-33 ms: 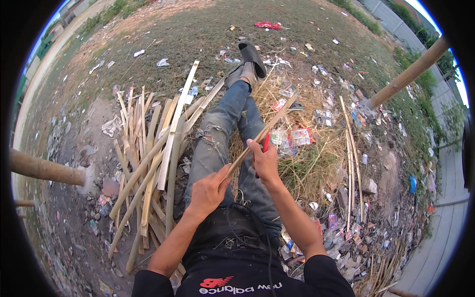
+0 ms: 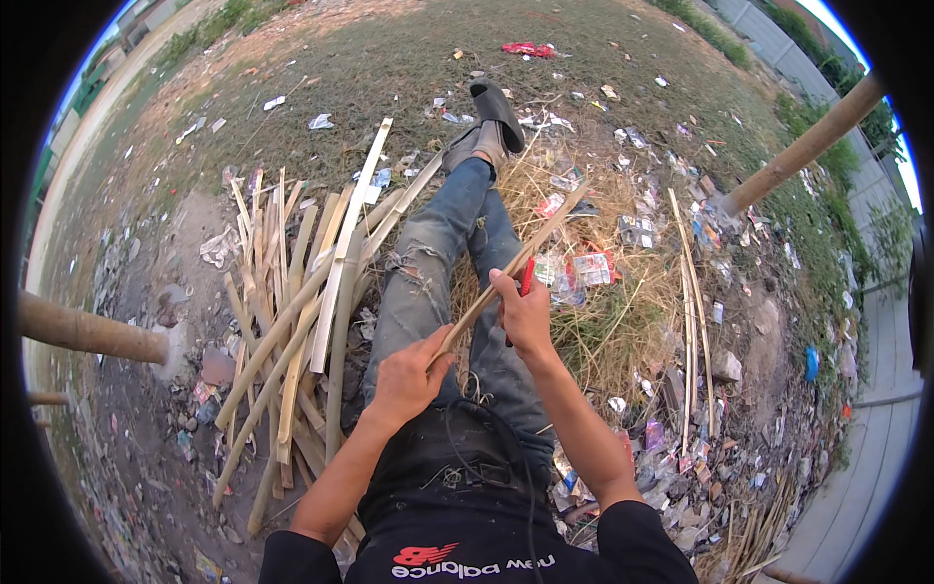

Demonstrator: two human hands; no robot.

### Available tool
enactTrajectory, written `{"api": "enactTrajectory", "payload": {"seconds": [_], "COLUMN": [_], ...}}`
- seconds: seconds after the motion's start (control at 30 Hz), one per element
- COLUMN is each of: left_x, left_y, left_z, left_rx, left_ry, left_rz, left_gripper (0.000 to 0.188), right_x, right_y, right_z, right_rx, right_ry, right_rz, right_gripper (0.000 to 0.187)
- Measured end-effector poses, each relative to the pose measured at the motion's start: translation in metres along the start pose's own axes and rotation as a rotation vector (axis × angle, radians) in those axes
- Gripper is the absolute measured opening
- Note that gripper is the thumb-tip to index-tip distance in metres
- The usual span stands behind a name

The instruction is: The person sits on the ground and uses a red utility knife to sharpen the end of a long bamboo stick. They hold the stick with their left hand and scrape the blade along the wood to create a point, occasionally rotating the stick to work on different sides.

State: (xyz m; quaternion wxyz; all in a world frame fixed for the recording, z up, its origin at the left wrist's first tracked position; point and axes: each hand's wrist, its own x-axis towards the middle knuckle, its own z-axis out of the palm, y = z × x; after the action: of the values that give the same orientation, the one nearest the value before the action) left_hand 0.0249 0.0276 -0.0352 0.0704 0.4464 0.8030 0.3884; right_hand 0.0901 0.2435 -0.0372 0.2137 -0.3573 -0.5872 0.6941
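A long split bamboo strip (image 2: 550, 230) slants across my lap, its far end pointing away to the right. Near its lower end, my left hand (image 2: 407, 382) is closed around it. My right hand (image 2: 524, 319) is wrapped around a red-handled tool (image 2: 527, 278), with the thumb side against the strip's middle. Any blade on that tool is hidden by the hand and strip; a small dark end pokes out beneath the fingers. Under the strip lie my outstretched legs in torn jeans (image 2: 420, 268), ankles crossed.
Left of my legs lies a pile of bamboo strips (image 2: 282, 350). A few thin strips (image 2: 693, 311) rest on littered ground to the right. Dry grass (image 2: 603, 331) lies beside my right leg. Bamboo poles rise at left (image 2: 92, 329) and right (image 2: 803, 146).
The strip's far end and my right hand with the red-handled tool have shifted very slightly to the right. My left hand stays almost in place on the strip.
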Motion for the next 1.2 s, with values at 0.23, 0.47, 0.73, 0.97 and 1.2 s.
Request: {"api": "enactTrajectory", "payload": {"seconds": [0.23,0.47,0.73,0.97,1.2], "left_x": [-0.024,0.005,0.004,-0.002,-0.009], "left_y": [-0.025,-0.004,-0.006,-0.005,-0.008], "left_z": [-0.021,-0.033,-0.033,-0.052,-0.056], "left_rx": [-0.421,-0.281,-0.279,-0.198,-0.207], "left_ry": [-0.3,-0.239,-0.201,-0.259,-0.239], "left_rz": [-0.232,-0.292,-0.298,-0.256,-0.278], "left_gripper": [0.053,0.052,0.048,0.046,0.045], "right_x": [0.025,-0.031,-0.036,0.061,0.015], "right_y": [-0.032,-0.009,-0.004,-0.032,-0.008], "right_z": [-0.031,-0.004,0.003,-0.061,-0.022], "right_rx": [-0.167,-0.945,-1.113,-0.987,-1.03], "right_ry": [0.023,-0.163,-0.327,0.107,-0.169], "right_rz": [-0.175,-0.428,-0.546,-0.297,-0.403], "right_gripper": [0.041,0.054,0.053,0.065,0.063]}}
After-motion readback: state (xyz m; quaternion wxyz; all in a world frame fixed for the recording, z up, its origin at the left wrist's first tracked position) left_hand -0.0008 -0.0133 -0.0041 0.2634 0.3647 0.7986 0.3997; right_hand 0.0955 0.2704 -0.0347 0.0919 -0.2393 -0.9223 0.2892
